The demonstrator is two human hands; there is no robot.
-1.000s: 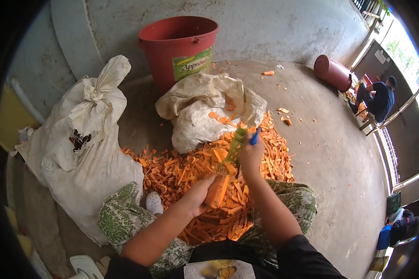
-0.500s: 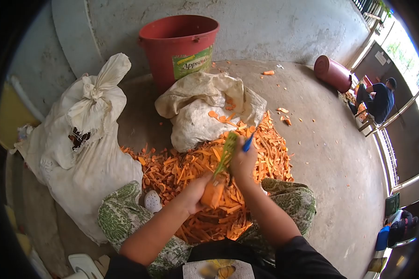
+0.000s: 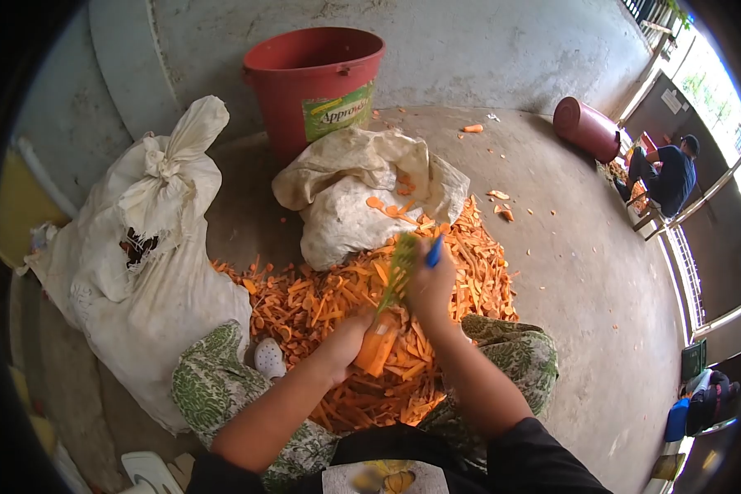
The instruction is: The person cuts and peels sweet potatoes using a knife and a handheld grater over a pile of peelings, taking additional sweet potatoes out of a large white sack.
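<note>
My left hand [image 3: 342, 342] is wrapped round a thick orange piece of carrot [image 3: 375, 349], low over a heap of carrot peelings [image 3: 321, 296]. My right hand [image 3: 433, 286] is closed on a tool with a blue handle [image 3: 435, 251], whose working end is hidden. Between the two hands a green slotted plastic strip [image 3: 399, 272] slants upward, its lower end near the carrot. Motion blurs it, and which hand bears it I cannot tell. Peelings and round slices spread between my knees and onto a crumpled white sack [image 3: 346, 222].
Behind the crumpled sack stands a red bucket [image 3: 276, 107]. A full, knotted white sack [image 3: 156, 288] leans at my left. Carrot bits [image 3: 504, 212] lie on the concrete floor [image 3: 609, 329]. Far right, a person [image 3: 673, 177] sits by a tipped red bin [image 3: 586, 130].
My right hand and the blue handle have shifted very slightly. The carrot has turned a little in my left hand, showing a longer orange face.
</note>
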